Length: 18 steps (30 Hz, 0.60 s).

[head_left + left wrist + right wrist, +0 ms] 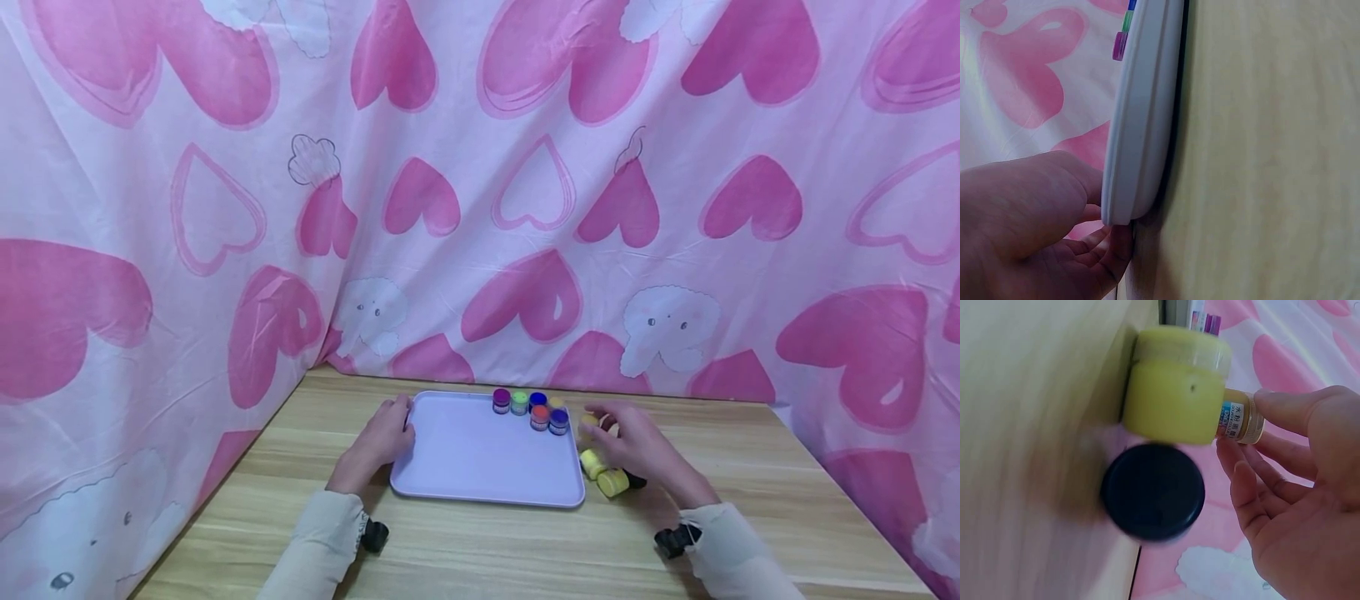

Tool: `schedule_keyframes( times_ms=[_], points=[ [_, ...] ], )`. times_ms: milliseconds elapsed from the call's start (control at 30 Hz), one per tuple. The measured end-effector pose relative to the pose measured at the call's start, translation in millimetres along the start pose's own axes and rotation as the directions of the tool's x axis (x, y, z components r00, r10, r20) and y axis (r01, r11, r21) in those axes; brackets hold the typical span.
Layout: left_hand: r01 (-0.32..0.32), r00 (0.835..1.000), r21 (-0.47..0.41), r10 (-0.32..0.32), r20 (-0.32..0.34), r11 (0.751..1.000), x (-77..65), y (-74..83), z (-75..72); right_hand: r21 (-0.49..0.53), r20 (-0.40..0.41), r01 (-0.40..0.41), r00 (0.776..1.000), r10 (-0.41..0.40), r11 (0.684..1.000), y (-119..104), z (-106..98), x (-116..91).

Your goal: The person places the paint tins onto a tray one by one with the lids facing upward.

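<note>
My left hand (382,437) grips the left rim of a lilac tray (480,471); in the left wrist view its fingers (1113,259) curl by the tray's edge. Small paint jars stand in the tray's far right corner, among them a purple jar (501,402), a green jar (519,403) and a red jar (539,418). Just right of the tray, my right hand (630,437) pinches an ochre paint jar (1235,415) between thumb and fingers. Nearby on the table lie yellow jars (613,482) and a black-lidded jar (1154,494), partly hidden by the hand in the head view.
A wooden table (480,550) carries everything. Behind it and along both sides hangs a pink curtain (450,275) with hearts. A black wrist device (677,541) sits on the right cuff, and another (373,536) on the left.
</note>
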<state>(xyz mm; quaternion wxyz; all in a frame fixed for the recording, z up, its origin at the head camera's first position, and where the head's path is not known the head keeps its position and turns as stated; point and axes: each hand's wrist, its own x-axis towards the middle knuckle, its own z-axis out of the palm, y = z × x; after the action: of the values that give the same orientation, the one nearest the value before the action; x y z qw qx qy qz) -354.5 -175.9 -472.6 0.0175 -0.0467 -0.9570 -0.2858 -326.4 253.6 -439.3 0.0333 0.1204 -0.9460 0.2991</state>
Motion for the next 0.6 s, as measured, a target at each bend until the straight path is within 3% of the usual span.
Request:
schedule_keyframes(
  times_ms=[600],
  points=[
    [-0.017, 1.0, 0.007, 0.017, -0.014, 1.0, -2.5, 0.6, -0.9, 0.03, 0.033, 0.148, 0.988, -0.149, 0.989, -22, 19, 13]
  ],
)
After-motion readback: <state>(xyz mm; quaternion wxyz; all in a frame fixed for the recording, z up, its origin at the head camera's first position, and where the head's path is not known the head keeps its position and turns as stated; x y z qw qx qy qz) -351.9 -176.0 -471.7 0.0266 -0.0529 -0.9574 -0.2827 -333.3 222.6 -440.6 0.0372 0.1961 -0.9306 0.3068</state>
